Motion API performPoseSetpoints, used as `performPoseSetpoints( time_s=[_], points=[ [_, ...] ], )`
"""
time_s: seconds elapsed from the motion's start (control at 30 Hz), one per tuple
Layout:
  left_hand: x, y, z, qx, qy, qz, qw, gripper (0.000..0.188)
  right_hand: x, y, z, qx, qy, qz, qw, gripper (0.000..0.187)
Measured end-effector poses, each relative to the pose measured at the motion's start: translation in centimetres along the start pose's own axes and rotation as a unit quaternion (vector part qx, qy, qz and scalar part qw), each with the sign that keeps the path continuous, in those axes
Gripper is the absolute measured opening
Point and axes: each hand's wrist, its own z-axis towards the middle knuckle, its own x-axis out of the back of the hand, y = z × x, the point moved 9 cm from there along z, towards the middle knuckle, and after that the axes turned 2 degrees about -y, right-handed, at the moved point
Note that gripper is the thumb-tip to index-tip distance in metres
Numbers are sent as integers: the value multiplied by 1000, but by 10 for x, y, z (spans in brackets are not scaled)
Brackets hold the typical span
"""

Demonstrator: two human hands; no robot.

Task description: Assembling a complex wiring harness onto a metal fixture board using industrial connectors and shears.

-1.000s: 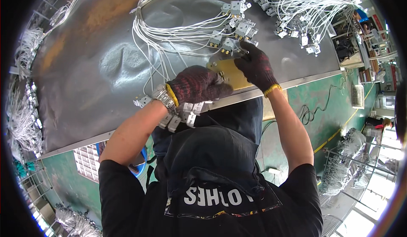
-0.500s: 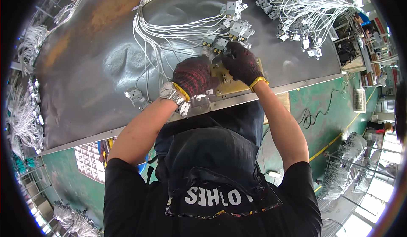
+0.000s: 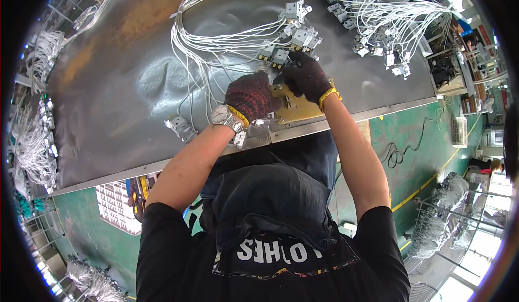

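Both my hands wear dark red-and-black knit gloves with yellow cuffs. My left hand is curled at the left edge of a brass-coloured plate, its fingertips hidden from view. Over the plate's upper part, my right hand is closed, thumb and fingers bent toward the left hand; what they pinch is hidden. Just beyond the gloves lie several grey metal switch-like parts on white wires, tied together at the far end. Another such part rests left of my left wrist.
The metal-topped table has a raised front edge against me. A larger heap of wired parts lies at the far right. Wire bundles hang at the left. A white crate stands on the green floor, and a cable lies at right.
My right hand has shifted slightly, with its index finger lifted somewhat toward the grey parts. The left hand stays at the plate's edge. The whole view has moved a little.
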Motion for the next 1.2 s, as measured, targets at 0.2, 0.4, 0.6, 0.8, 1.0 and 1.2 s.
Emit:
performPoseSetpoints(
  time_s=[0.2,0.4,0.6,0.8,1.0,1.2],
  points=[
    [1,2,0,-13,5,10,1000,59,-1,-15,9,28,48,-99,994,41],
    [1,2,-4,-15,24,6,1000,60,-1,-21,14,-12,-27,-80,996,33],
    [-3,-2,-7,-20,29,-27,999,58,-3,-6,-29,48,26,117,992,28],
    [2,10,-24,-110,84,14,990,55,-14,5,-72,31,61,202,977,13],
    [0,38,-31,-115,-17,154,981,52,6,7,-93,45,83,104,990,13],
    [0,50,-27,-162,15,165,973,50,12,15,-97,25,74,21,997,14]
  ],
)
